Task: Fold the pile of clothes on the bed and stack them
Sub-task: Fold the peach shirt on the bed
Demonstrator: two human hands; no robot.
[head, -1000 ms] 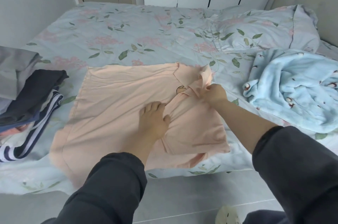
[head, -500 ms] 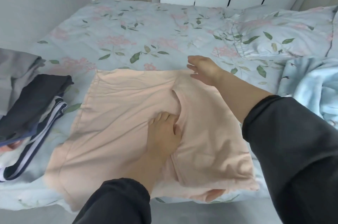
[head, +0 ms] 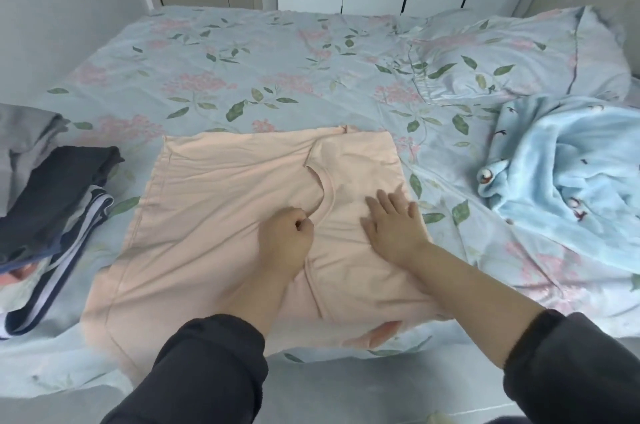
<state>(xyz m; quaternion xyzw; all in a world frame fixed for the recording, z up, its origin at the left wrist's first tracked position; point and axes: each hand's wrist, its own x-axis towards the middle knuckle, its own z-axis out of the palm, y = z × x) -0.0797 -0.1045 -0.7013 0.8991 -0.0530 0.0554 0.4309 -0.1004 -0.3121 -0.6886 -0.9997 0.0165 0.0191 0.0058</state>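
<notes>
Peach shirt: long axis left-right on bed. Right hand flat, released, on folded flap. Left hand clenched, apparently pinching fold edge; unfolded half lies left, nearer it.

My sleeves are long and dark charcoal, in a soft, matt cloth. My left sleeve ends in a loose, rounded cuff well up the forearm. My right sleeve has a thicker cuff with a faintly fuzzy edge, also pushed up. Below the cuffs my forearms, left hand and right hand are bare.
</notes>
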